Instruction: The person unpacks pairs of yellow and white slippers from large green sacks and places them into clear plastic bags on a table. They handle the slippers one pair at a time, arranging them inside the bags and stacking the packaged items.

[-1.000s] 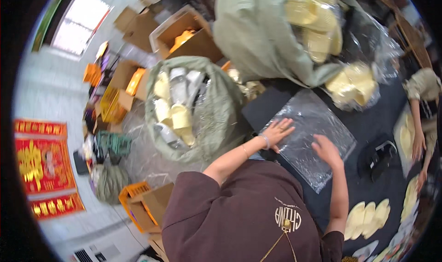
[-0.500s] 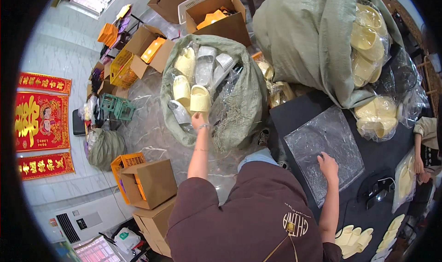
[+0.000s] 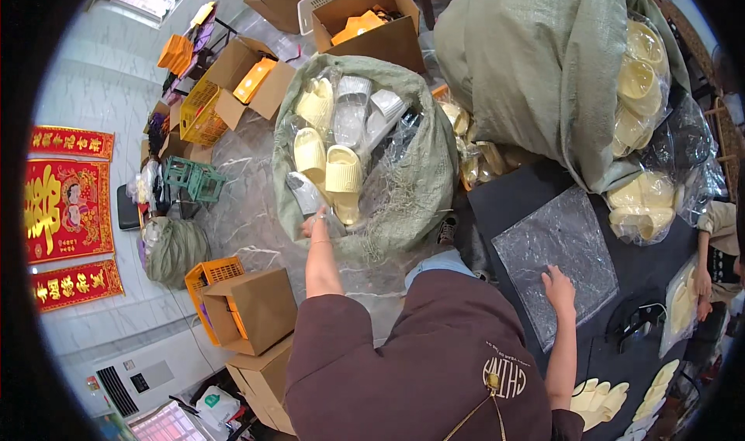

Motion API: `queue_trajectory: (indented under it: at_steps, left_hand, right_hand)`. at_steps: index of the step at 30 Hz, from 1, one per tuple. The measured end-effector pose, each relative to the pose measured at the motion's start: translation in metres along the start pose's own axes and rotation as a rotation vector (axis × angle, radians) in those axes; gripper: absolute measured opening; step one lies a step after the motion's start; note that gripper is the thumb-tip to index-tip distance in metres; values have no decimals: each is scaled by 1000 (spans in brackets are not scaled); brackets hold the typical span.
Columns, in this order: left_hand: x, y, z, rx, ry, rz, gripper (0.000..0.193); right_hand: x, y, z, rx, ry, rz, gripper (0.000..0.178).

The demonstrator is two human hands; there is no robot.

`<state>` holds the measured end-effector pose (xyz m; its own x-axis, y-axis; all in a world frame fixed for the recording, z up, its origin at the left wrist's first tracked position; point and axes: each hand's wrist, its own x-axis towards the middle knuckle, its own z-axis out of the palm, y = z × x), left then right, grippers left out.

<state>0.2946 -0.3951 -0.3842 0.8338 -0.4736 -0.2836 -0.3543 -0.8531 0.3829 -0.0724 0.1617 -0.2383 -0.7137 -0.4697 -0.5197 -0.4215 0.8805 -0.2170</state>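
Note:
My left hand (image 3: pixel 313 227) reaches into the near left side of a green woven sack (image 3: pixel 434 138). Its fingers are at the lower end of a grey slide slipper (image 3: pixel 304 191); they are partly hidden, and I cannot see whether they close on it. Beside it in the sack lie several pale yellow slide slippers (image 3: pixel 343 169) and more grey ones (image 3: pixel 351 114), some in clear plastic. My right hand (image 3: pixel 559 290) is open, its fingers a little bent, over a clear plastic bag (image 3: pixel 535 239) that lies flat on a black table (image 3: pixel 485 200).
A bigger sack (image 3: pixel 528 69) leans at the far right, with bagged yellow slippers (image 3: pixel 640 204) by it. Loose yellow slippers (image 3: pixel 599 402) lie at the table's near right. Another person's hand (image 3: pixel 704 309) is at the right edge. Cardboard boxes (image 3: pixel 260 309) stand on the left.
My left hand has come away from the yellow slipper and moved left and nearer, to the grey one. A second yellow slipper now shows where it was. My right hand stays over the plastic bag.

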Motion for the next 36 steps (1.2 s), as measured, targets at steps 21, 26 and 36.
queue_trajectory:
  at_steps: [21,26,36]
  left_hand:
    - [-143,77,-225,-869,-415,956,20]
    - [-288,84,-283,-1129,-816,1000,14]
    - [-464,0,-273,-872,-1673,976,7]
  right_hand:
    - [-3,0,-11,32,55,-240,45]
    - [-8,-58,-41,348,148,-437,90]
    - [-16,-112,-64,953,495,-635,107]
